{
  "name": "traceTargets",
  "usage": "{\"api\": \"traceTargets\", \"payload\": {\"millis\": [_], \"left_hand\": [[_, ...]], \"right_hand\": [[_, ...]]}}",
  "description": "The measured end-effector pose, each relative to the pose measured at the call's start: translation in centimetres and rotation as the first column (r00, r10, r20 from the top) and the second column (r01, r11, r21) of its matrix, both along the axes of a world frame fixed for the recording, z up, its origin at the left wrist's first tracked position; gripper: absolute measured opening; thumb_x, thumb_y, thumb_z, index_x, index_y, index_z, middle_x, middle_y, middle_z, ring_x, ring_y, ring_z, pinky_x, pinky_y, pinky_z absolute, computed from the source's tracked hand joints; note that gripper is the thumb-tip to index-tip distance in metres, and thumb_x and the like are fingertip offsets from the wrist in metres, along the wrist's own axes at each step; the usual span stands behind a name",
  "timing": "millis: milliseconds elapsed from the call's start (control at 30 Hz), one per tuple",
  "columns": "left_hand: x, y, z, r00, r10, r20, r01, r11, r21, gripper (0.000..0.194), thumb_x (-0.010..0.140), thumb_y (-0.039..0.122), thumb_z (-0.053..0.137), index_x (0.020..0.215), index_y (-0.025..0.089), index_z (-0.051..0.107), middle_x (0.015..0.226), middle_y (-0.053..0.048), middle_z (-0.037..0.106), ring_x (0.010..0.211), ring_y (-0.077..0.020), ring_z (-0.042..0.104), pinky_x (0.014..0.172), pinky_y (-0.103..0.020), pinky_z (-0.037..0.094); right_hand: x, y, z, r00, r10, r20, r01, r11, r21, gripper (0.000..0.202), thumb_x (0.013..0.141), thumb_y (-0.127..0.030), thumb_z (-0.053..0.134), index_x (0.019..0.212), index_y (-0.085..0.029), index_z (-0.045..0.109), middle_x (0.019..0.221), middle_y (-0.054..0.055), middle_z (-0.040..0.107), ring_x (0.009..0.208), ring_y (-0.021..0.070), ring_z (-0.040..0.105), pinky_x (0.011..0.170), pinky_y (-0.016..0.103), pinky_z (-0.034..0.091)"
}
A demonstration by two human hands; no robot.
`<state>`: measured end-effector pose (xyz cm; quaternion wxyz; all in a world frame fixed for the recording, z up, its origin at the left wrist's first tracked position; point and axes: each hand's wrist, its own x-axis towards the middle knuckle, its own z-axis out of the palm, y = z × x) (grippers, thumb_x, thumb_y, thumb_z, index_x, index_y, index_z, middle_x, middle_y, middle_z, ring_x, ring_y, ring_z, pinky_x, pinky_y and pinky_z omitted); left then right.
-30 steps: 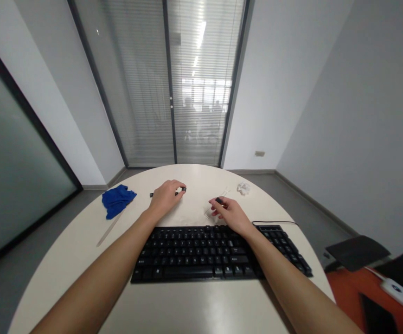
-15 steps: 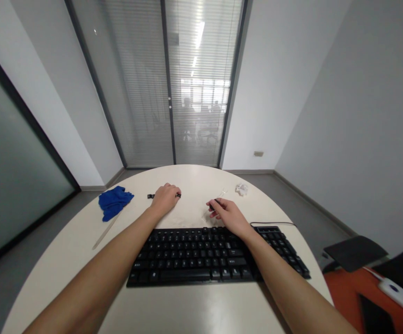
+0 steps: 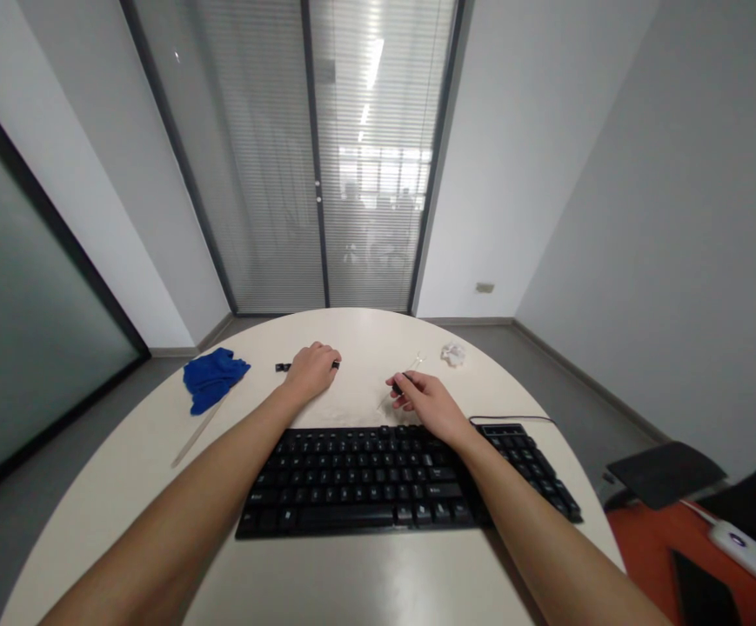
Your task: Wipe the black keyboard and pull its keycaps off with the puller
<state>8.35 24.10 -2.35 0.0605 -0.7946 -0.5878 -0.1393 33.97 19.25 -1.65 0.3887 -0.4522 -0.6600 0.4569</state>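
Observation:
My left hand (image 3: 313, 369) rests palm down on the table beyond the keyboard, its fingers curled at a small black keycap (image 3: 336, 364). More small black keycaps (image 3: 283, 368) show on the other side of that hand, and whatever lies under the palm is hidden. My right hand (image 3: 422, 395) hovers over the keyboard's far edge, thumb and fingers closed on a small black piece (image 3: 402, 383). Thin, pale wire-like strands (image 3: 419, 359) extend beyond these fingers; whether they join the black piece is unclear. The black keyboard (image 3: 357, 478) lies beneath both forearms.
A crumpled blue cloth (image 3: 213, 379) lies at the left, partly over a thin pale stick (image 3: 198, 437). Crumpled white tissue (image 3: 453, 355) sits at the far right. The keyboard's cable (image 3: 514, 417) curves along the round table's (image 3: 364, 323) right side. An orange chair (image 3: 652, 556) stands beside it.
Almost nothing differs. My left hand has shifted very slightly at the keycap; the right hand keeps its place and its grip.

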Motion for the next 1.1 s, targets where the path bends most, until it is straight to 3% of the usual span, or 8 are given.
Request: {"api": "traceTargets", "payload": {"millis": [233,400,500,633,833,967,1100], "left_hand": [[0.1,-0.1,-0.3,1.000,0.027,-0.014,-0.027,1.000,0.010,0.021,0.089,0.018,0.051,0.099,0.021,0.069,0.106,-0.012,0.068,0.110,-0.0293,0.054,0.091,-0.042,0.044],[0.6,-0.9,0.5,1.000,0.002,-0.012,-0.001,1.000,0.023,0.026,0.088,0.017,0.054,0.112,0.020,0.065,0.118,-0.012,0.065,0.116,-0.0294,0.052,0.094,-0.041,0.044],[1.5,-2.5,1.2,1.000,-0.015,0.019,0.015,1.000,0.018,0.029,0.088,0.020,0.056,0.115,0.018,0.064,0.121,-0.011,0.064,0.116,-0.0291,0.052,0.096,-0.041,0.044],[3.5,-6.0,1.6,0.984,0.014,0.180,-0.004,0.998,-0.056,0.033,0.088,0.026,0.058,0.119,0.018,0.061,0.123,-0.010,0.063,0.116,-0.0291,0.054,0.097,-0.040,0.045],[5.5,-10.9,0.8,0.888,-0.108,0.447,0.179,0.977,-0.118,0.027,0.090,0.029,0.057,0.114,0.019,0.061,0.116,-0.007,0.067,0.109,-0.0239,0.060,0.096,-0.036,0.047],[5.7,-12.0,0.1,0.867,-0.182,0.464,0.261,0.959,-0.113,0.021,0.093,0.029,0.054,0.109,0.021,0.064,0.106,-0.005,0.069,0.101,-0.0221,0.062,0.090,-0.035,0.049],[5.7,-12.2,-0.1,0.876,-0.233,0.421,0.297,0.950,-0.092,0.018,0.093,0.028,0.055,0.105,0.023,0.066,0.106,-0.003,0.070,0.102,-0.0219,0.062,0.092,-0.035,0.048]], "right_hand": [[0.2,-0.1,0.3,1.000,0.016,-0.019,-0.016,1.000,-0.015,0.048,0.089,-0.058,0.054,0.097,-0.014,0.071,0.085,0.007,0.070,0.070,0.0158,0.066,0.066,0.028,0.052],[0.8,-1.0,1.4,0.982,0.151,0.110,-0.161,0.983,0.089,0.045,0.092,-0.056,0.051,0.094,-0.014,0.070,0.081,0.006,0.070,0.074,0.0178,0.063,0.072,0.029,0.050],[1.0,-1.4,1.9,0.960,0.196,0.198,-0.225,0.965,0.136,0.043,0.094,-0.053,0.050,0.090,-0.015,0.070,0.078,0.004,0.069,0.073,0.0178,0.061,0.070,0.028,0.047],[0.9,-1.7,2.0,0.940,0.232,0.250,-0.278,0.945,0.170,0.043,0.095,-0.053,0.049,0.083,-0.016,0.069,0.075,0.002,0.068,0.072,0.0171,0.059,0.068,0.027,0.044],[0.6,-1.9,2.2,0.892,0.272,0.362,-0.370,0.899,0.236,0.041,0.096,-0.049,0.051,0.078,-0.016,0.067,0.072,0.001,0.065,0.068,0.0151,0.056,0.065,0.025,0.039],[0.6,-2.3,2.6,0.872,0.240,0.426,-0.390,0.867,0.309,0.037,0.096,-0.045,0.053,0.078,-0.017,0.067,0.072,0.000,0.063,0.068,0.0140,0.053,0.063,0.025,0.037],[0.9,-2.1,2.4,0.868,0.155,0.472,-0.340,0.878,0.337,0.041,0.095,-0.045,0.054,0.066,-0.017,0.059,0.062,-0.002,0.055,0.060,0.0122,0.047,0.057,0.025,0.032]]}}
